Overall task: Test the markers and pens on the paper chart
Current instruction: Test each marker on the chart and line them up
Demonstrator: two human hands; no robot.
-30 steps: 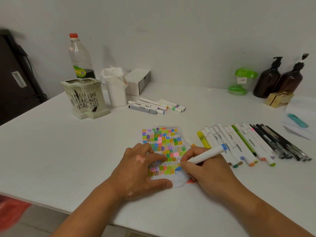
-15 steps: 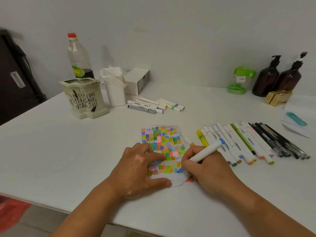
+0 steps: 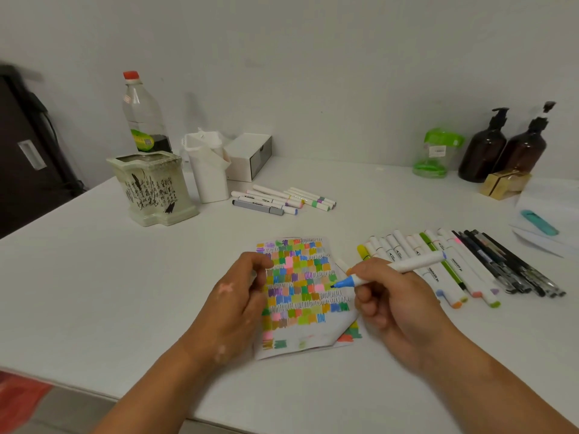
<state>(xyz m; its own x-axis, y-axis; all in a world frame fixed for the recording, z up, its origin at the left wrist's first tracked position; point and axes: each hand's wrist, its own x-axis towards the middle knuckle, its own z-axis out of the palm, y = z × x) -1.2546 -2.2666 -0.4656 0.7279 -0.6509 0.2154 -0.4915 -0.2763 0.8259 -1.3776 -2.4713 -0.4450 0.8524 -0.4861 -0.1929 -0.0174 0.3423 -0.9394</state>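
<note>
The paper chart (image 3: 305, 292), covered in small coloured patches, lies on the white table (image 3: 94, 292) in front of me. Its lower right corner is folded up. My right hand (image 3: 391, 302) grips a white marker with a blue tip (image 3: 404, 267); the tip points left, at the chart's right edge. My left hand (image 3: 232, 305) rests at the chart's left edge with the fingers curled and lifted, holding nothing. A row of white markers (image 3: 438, 267) and dark pens (image 3: 507, 264) lies to the right. Another small group of markers (image 3: 282, 200) lies farther back.
At the back left stand a ceramic pot (image 3: 152, 189), a plastic bottle (image 3: 142, 117), a white holder (image 3: 208, 170) and a white box (image 3: 249, 156). At the back right stand a green jar (image 3: 437, 153), two brown pump bottles (image 3: 501, 148) and a gold box (image 3: 504, 183).
My left hand has lifted off the chart and slid to its left edge, uncovering the lower rows. My right hand has raised the marker tip from the chart's lower right.
</note>
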